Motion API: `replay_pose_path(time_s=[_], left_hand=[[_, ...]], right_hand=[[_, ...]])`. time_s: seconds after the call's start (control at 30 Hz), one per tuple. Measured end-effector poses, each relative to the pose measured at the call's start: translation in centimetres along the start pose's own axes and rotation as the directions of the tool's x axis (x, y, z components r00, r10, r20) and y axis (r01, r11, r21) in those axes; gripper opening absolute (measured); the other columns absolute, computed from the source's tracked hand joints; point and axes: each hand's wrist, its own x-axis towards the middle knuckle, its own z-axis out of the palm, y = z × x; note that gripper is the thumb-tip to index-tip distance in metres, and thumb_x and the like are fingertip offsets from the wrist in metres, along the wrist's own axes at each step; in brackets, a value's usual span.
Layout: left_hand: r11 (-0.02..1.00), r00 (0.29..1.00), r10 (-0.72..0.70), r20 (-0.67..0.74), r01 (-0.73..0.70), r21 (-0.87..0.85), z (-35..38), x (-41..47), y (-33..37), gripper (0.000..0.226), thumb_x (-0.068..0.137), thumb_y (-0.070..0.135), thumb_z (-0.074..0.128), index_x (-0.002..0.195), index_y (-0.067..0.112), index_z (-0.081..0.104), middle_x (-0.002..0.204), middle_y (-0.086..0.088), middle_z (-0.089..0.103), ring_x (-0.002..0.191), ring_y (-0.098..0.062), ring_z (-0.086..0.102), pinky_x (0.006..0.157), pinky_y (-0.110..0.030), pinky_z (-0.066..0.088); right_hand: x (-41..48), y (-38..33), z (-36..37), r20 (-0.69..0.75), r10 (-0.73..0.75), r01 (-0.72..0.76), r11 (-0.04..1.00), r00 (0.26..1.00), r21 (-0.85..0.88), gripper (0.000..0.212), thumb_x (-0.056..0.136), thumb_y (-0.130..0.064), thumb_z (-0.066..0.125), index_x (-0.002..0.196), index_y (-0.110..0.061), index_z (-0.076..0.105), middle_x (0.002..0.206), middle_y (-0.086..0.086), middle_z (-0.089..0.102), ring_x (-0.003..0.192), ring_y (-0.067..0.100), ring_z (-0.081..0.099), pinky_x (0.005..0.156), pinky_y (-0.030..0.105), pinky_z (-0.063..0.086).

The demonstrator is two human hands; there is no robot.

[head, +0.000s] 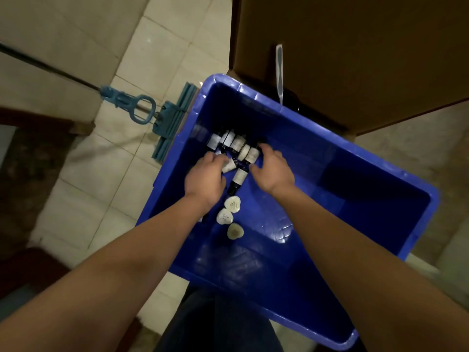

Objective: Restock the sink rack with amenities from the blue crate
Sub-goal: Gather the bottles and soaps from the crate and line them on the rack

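both arms reach down into a big blue plastic crate sitting on the pale tiled floor. the amenities are all inside it: a bunch of small dark bottles w/ white labels lies jumbled by the far-left wall, one more lone dark bottle lies btwn the two wrists, and three white heart-shaped items sit in a loose row nearer the person (the nearest one looks yellower). left grip is down on the near edge of the bunch, fingers curled round a small white-labelled bottle. right grip is on the right end of the bunch, fingers bent over the bottles, thumb spread; can't tell if it's actually got one. outside the crate, a blue sponge mop lies on the floor right beside the crate's left rim, and a brown cabinet stands just behind
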Motion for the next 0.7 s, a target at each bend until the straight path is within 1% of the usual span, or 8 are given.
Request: replay_pose_path(time_s=[0.1, 0.2, 0.3, 0.37, 0.43, 0.5, 0.6, 0.7], left_hand=[[0.999, 0.999, 0.036, -0.026, -0.035, 0.033, 1.2, 0.4, -0.2, 0.044, 0.091, 0.015, 0.058, 0.134, 0.022, 0.049, 0.129, -0.004, 0.050, 0.114, -0.025, 0.051, 0.088, -0.039, 0.045], [0.997, 0.998, 0.049, -0.045, -0.046, 0.069, 2.1, 0.7, -0.3, 0.045, 0.090, 0.013, 0.058, 0.133, 0.022, 0.050, 0.128, -0.003, 0.053, 0.114, -0.025, 0.051, 0.087, -0.039, 0.044], [0.994, 0.997, 0.057, -0.044, -0.052, 0.096, 2.8, 0.7, -0.4, 0.047, 0.090, 0.019, 0.062, 0.134, 0.023, 0.049, 0.127, -0.001, 0.056, 0.115, -0.025, 0.052, 0.089, -0.039, 0.044], [0.994, 0.999, 0.046, -0.029, -0.043, 0.104, 3.4, 0.5, -0.4, 0.047, 0.090, 0.025, 0.063, 0.134, 0.023, 0.048, 0.128, -0.001, 0.056, 0.117, -0.024, 0.051, 0.090, -0.038, 0.043], [0.995, 0.999, 0.028, -0.020, -0.026, 0.099, 4.0, 0.5, -0.4, 0.046, 0.091, 0.028, 0.062, 0.134, 0.022, 0.047, 0.130, -0.001, 0.053, 0.118, -0.023, 0.051, 0.091, -0.037, 0.043], [0.997, 1.000, 0.016, -0.013, -0.015, 0.078, 4.4, 0.4, -0.4, 0.044, 0.092, 0.028, 0.062, 0.133, 0.021, 0.048, 0.130, -0.002, 0.052, 0.116, -0.023, 0.052, 0.089, -0.036, 0.044], [0.998, 1.000, 0.010, 0.022, -0.012, 0.067, 4.6, 0.5, -0.4, 0.040, 0.094, 0.028, 0.060, 0.131, 0.018, 0.048, 0.130, -0.005, 0.050, 0.111, -0.025, 0.055, 0.086, -0.038, 0.046], [1.000, 0.996, -0.006, 0.087, 0.004, 0.026, 4.4, 0.5, -0.2, 0.038, 0.096, 0.028, 0.055, 0.130, 0.013, 0.046, 0.129, -0.010, 0.047, 0.108, -0.029, 0.055, 0.087, -0.041, 0.048]], right_hand=[[0.9, 0.2, 0.7, -0.019, 0.027, -0.027, 1.000, 0.999, -0.001, 0.062, 0.097, -0.032, 0.053, 0.152, -0.029, 0.025, 0.149, 0.017, 0.030, 0.127, 0.040, 0.045, 0.093, 0.042, 0.046], [1.6, 0.3, 1.3, -0.033, 0.027, -0.027, 1.000, 0.999, -0.004, 0.058, 0.097, -0.031, 0.053, 0.150, -0.032, 0.030, 0.152, 0.015, 0.021, 0.125, 0.040, 0.046, 0.092, 0.044, 0.048], [2.1, 0.4, 2.0, -0.073, 0.031, -0.030, 0.999, 0.997, 0.011, 0.053, 0.094, -0.030, 0.055, 0.145, -0.030, 0.039, 0.147, 0.013, 0.026, 0.119, 0.039, 0.050, 0.088, 0.042, 0.049], [2.3, 0.5, 2.4, -0.103, 0.049, -0.046, 0.998, 0.994, 0.035, 0.050, 0.093, -0.029, 0.058, 0.140, -0.027, 0.043, 0.143, 0.012, 0.028, 0.116, 0.038, 0.051, 0.082, 0.040, 0.049], [2.3, 0.7, 2.7, -0.111, 0.071, -0.067, 0.997, 0.991, 0.037, 0.046, 0.091, -0.022, 0.058, 0.135, -0.025, 0.048, 0.142, 0.012, 0.029, 0.112, 0.038, 0.052, 0.078, 0.039, 0.049], [2.1, 1.2, 3.0, -0.102, 0.080, -0.077, 0.997, 0.992, 0.025, 0.044, 0.089, -0.016, 0.056, 0.132, -0.024, 0.050, 0.141, 0.012, 0.030, 0.111, 0.038, 0.051, 0.078, 0.039, 0.050], [1.7, 2.0, 3.3, -0.079, 0.062, -0.062, 0.998, 0.995, 0.001, 0.047, 0.090, -0.014, 0.056, 0.135, -0.026, 0.048, 0.138, 0.013, 0.032, 0.111, 0.037, 0.050, 0.082, 0.040, 0.052], [1.4, 2.4, 3.1, -0.016, 0.065, -0.065, 0.998, 0.998, -0.008, 0.056, 0.089, -0.011, 0.055, 0.141, -0.029, 0.041, 0.140, 0.015, 0.029, 0.108, 0.038, 0.052, 0.082, 0.041, 0.052]])
